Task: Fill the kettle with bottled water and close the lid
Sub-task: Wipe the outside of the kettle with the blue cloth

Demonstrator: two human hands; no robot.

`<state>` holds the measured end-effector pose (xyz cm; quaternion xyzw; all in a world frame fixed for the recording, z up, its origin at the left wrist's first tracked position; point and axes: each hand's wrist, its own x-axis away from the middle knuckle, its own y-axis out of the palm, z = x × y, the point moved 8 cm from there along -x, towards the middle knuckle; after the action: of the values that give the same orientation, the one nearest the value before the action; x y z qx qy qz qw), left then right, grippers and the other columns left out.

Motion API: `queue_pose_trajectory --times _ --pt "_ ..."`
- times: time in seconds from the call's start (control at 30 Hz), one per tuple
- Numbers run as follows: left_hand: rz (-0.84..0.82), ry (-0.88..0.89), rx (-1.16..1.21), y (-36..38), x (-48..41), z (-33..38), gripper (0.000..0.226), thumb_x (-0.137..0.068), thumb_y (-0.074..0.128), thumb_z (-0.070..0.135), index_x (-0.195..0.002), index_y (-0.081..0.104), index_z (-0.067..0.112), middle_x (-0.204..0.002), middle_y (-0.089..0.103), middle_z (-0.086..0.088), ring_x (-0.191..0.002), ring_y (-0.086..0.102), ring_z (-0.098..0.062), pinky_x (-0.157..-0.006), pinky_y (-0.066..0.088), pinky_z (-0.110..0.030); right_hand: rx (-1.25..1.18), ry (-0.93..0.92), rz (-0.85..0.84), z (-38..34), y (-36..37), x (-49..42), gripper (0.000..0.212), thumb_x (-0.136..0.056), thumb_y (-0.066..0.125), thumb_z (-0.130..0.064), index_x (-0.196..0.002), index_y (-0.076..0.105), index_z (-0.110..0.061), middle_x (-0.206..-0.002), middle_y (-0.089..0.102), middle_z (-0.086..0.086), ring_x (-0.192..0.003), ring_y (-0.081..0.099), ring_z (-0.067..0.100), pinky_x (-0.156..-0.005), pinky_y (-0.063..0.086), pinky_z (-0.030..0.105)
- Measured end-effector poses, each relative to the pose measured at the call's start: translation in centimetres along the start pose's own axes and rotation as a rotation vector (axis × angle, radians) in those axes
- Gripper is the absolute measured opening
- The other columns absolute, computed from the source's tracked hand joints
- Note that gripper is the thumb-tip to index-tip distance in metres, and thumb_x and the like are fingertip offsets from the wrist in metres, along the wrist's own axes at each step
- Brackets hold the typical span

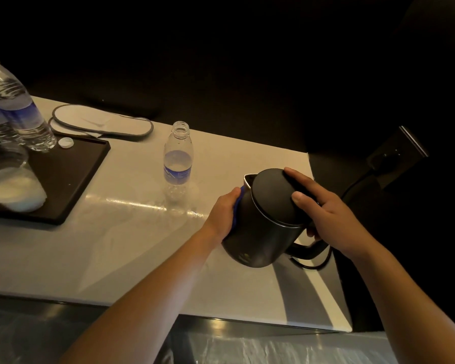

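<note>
The kettle (267,219) sits near the right end of the pale counter (116,232), and both hands are on it. The left hand (225,212) cups the side of the body below the spout, fingers wrapped round it, I'd say to brace it against the push from above. The right hand (323,206) lies flat across the lid (272,195), fingers spread and pressing on top rather than gripping; the thumb seems to reach down by the handle. The lid looks down, or very nearly (from here I can't tell if it has latched).

The bottle (178,160) stands uncapped well apart to the left, only partly full, which suggests the pouring is done. Its cap (65,142) rests on the corner of the dark tray (71,179), beside two sealed bottles (19,106), out of the way. A cord (355,183) runs from the kettle's base towards a wall socket.
</note>
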<state>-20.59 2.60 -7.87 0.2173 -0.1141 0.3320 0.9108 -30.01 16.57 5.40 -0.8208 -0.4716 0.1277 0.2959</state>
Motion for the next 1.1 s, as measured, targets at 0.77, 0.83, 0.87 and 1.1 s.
queue_pose_trajectory --times 0.77,0.83,0.87,1.1 --pt "0.019 0.16 -0.085 -0.5 0.6 -0.6 0.049 -0.091 0.037 0.054 -0.087 0.068 0.017 -0.09 0.068 -0.013 -0.088 0.06 -0.022 -0.103 0.045 -0.057 0.033 0.09 0.123 0.3 -0.2 0.6 0.029 -0.105 0.04 -0.043 -0.13 0.046 -0.056 -0.106 0.059 -0.008 -0.064 0.059 0.02 -0.053 0.051 0.027" --pt "0.146 0.215 -0.065 -0.6 1.7 -1.1 0.049 -0.091 0.036 0.056 -0.096 0.068 0.019 -0.097 0.069 -0.008 -0.092 0.06 -0.021 -0.103 0.044 -0.057 0.034 0.104 0.134 0.5 -0.2 0.7 0.02 -0.104 0.041 -0.044 -0.121 0.051 -0.049 -0.099 0.063 0.002 -0.058 0.059 0.015 -0.051 0.05 0.026" --pt "0.225 0.256 -0.052 -0.4 2.9 -1.2 0.048 -0.092 0.035 0.056 -0.102 0.067 0.021 -0.101 0.069 -0.004 -0.095 0.06 -0.018 -0.103 0.045 -0.053 0.041 0.114 0.141 0.6 -0.2 0.7 0.02 -0.104 0.041 -0.045 -0.12 0.052 -0.043 -0.097 0.064 0.005 -0.056 0.059 0.012 -0.05 0.049 0.025" --pt "0.444 0.626 -0.162 3.0 9.1 -1.9 0.05 -0.106 0.026 0.044 -0.154 0.03 0.031 -0.156 0.042 -0.001 -0.147 0.037 -0.022 -0.116 0.034 -0.05 -0.003 0.134 0.161 0.6 0.0 1.1 0.026 -0.103 0.044 -0.044 -0.124 0.055 -0.035 -0.094 0.065 0.007 -0.055 0.058 0.013 -0.049 0.048 0.024"
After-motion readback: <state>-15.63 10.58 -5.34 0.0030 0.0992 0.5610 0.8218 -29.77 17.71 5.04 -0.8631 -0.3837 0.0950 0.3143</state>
